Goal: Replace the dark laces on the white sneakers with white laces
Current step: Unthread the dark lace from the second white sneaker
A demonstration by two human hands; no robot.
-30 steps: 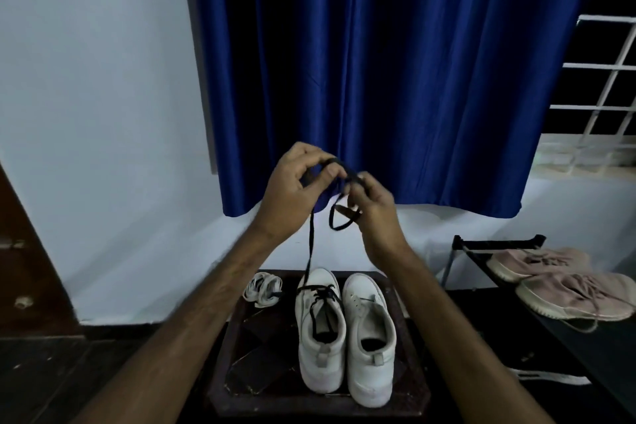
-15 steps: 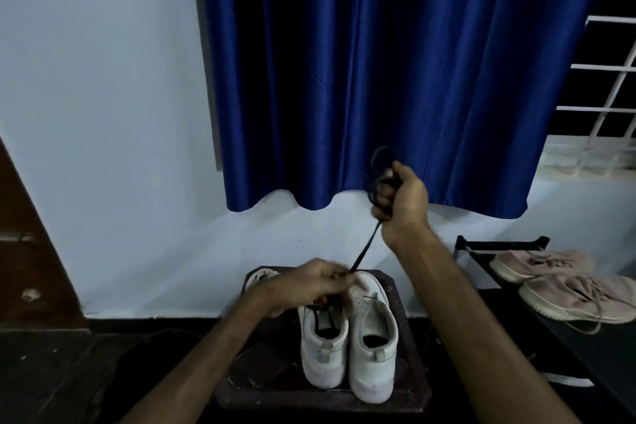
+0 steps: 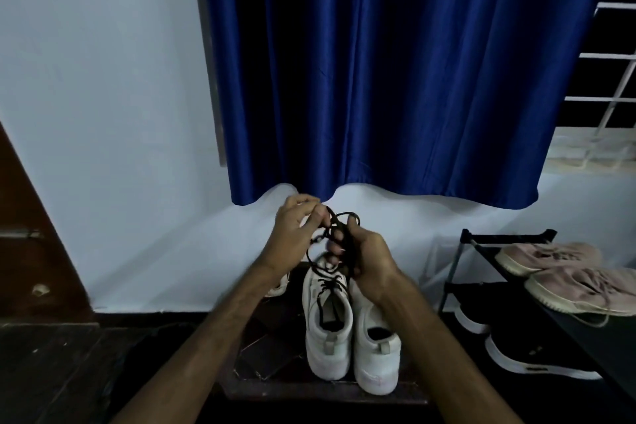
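Two sneakers (image 3: 328, 337); one dark lace (image 3: 340, 221) in tight grip of left hand (image 3: 292, 239), right hand (image 3: 370, 260).

a room at home, blue curtain (image 3: 378, 79) beside a barred window (image 3: 602, 99), pale painted wall (image 3: 103, 113), black shoe rack (image 3: 459, 265) holding pink sneakers (image 3: 550, 256) above black shoes (image 3: 537, 351), dark floor (image 3: 51, 372)

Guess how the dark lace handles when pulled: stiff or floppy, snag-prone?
Likely floppy: the dark lace droops in loose loops between the left hand and right hand. May snag: its lower run is threaded through the white sneaker.
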